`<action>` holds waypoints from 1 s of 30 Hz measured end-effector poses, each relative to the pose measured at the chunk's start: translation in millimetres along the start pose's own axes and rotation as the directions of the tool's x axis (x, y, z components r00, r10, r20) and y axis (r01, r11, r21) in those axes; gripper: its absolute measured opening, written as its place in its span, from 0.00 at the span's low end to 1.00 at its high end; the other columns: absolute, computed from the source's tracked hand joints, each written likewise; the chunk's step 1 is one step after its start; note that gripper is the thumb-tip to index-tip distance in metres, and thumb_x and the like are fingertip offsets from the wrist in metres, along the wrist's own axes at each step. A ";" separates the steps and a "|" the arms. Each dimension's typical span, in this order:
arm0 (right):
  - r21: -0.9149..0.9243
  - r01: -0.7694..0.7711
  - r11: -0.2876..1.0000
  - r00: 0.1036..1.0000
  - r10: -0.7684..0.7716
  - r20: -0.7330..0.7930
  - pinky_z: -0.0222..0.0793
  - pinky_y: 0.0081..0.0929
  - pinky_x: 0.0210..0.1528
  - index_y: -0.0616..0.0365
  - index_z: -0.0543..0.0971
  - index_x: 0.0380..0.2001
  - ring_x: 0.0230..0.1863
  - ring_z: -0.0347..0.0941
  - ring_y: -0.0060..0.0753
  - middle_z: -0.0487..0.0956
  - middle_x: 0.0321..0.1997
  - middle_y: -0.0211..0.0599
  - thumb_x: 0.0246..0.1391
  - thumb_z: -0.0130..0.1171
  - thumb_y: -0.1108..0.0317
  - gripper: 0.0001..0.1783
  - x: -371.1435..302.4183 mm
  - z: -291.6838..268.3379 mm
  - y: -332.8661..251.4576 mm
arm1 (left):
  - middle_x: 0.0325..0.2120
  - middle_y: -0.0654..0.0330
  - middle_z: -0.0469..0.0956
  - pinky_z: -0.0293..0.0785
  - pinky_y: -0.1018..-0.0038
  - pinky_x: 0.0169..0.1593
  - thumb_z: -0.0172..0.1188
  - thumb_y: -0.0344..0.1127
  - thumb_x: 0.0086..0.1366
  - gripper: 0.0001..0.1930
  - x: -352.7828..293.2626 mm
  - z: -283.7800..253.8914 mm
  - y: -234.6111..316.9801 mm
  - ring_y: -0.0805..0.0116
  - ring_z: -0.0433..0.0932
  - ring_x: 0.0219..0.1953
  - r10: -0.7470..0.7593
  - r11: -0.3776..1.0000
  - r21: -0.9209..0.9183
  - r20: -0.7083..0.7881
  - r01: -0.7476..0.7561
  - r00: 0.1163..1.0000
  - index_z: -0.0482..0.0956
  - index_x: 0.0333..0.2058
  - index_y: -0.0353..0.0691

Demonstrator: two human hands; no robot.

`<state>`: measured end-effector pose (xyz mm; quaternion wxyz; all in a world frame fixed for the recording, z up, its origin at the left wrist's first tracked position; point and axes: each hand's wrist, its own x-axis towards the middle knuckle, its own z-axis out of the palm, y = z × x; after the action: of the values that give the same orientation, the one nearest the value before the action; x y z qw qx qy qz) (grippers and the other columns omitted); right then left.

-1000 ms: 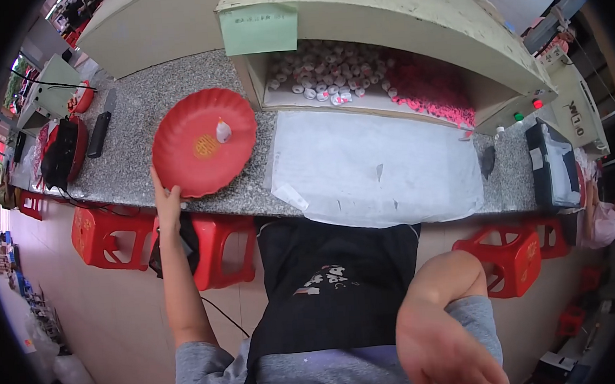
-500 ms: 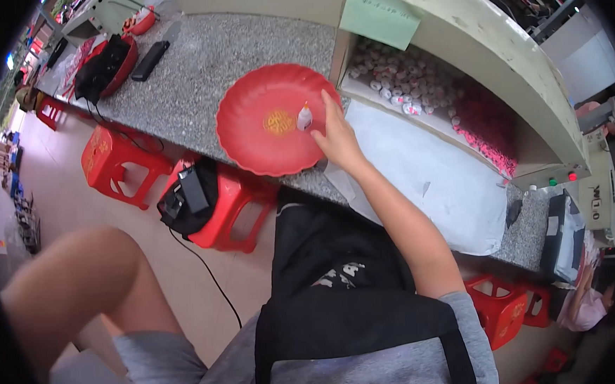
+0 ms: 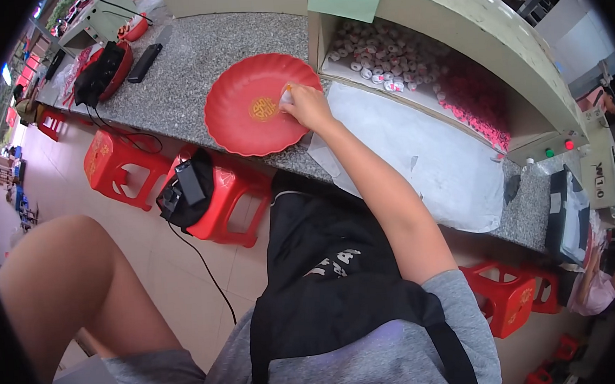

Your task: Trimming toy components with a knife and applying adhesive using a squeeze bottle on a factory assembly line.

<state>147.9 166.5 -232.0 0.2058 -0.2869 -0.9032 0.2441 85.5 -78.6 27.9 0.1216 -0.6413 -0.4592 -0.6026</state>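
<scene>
A round red tray (image 3: 229, 119) with a scalloped rim and a yellow emblem at its centre lies on the speckled grey counter. Over its right half, my right hand (image 3: 309, 109) is closed around a small white squeeze bottle (image 3: 286, 97) with an orange tip. The fingers cover most of the bottle. My left arm (image 3: 52, 278) is bent up at the lower left, and the hand on it lies outside the picture.
Right of the tray, a white sheet (image 3: 418, 157) covers the counter before a beige box-like machine (image 3: 467, 34). White round pieces (image 3: 377, 57) and pink bits (image 3: 482, 118) fill its opening. Red stools (image 3: 234, 203) stand below the counter edge, one carrying black electronics (image 3: 191, 185).
My right hand has gone from open beside the bottle to closed around it. The view has shifted slightly, and my left arm has moved a little at the lower left.
</scene>
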 end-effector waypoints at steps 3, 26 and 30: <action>0.152 0.052 0.987 0.953 -0.003 -0.304 0.66 0.31 0.34 0.58 0.71 0.29 0.31 0.71 0.40 0.74 0.29 0.40 0.38 0.58 0.62 0.14 -38.6 -23.9 -3.3 | 0.43 0.48 0.63 0.51 0.60 0.54 0.34 0.44 0.58 0.23 -13.5 28.1 -4.1 0.55 0.62 0.47 -0.057 0.991 -0.121 -0.035 0.052 0.998 0.60 0.47 0.33; 0.080 -0.547 0.834 0.580 0.445 -0.682 0.62 0.21 0.22 0.60 0.71 0.28 0.20 0.67 0.31 0.73 0.31 0.35 0.40 0.59 0.69 0.11 -301.5 -171.5 168.1 | 0.42 0.54 0.66 0.63 0.70 0.45 0.45 0.45 0.59 0.26 -447.0 122.7 -187.4 0.64 0.66 0.42 -0.956 -0.286 -0.312 0.165 0.906 -0.244 0.57 0.49 0.33; 0.180 -0.623 0.761 0.531 0.581 -0.617 0.62 0.22 0.27 0.58 0.69 0.29 0.24 0.68 0.28 0.74 0.36 0.34 0.42 0.57 0.68 0.11 -274.9 -178.8 189.8 | 0.40 0.55 0.67 0.64 0.70 0.42 0.47 0.45 0.58 0.25 -429.1 184.3 -262.1 0.65 0.67 0.40 -0.912 -0.301 -0.175 0.338 0.937 -0.230 0.59 0.49 0.34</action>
<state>525.1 190.0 -259.3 0.3945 -0.6513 -0.6285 0.1583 78.1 6.3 -500.9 -0.5381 -0.0616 -0.6622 -0.5178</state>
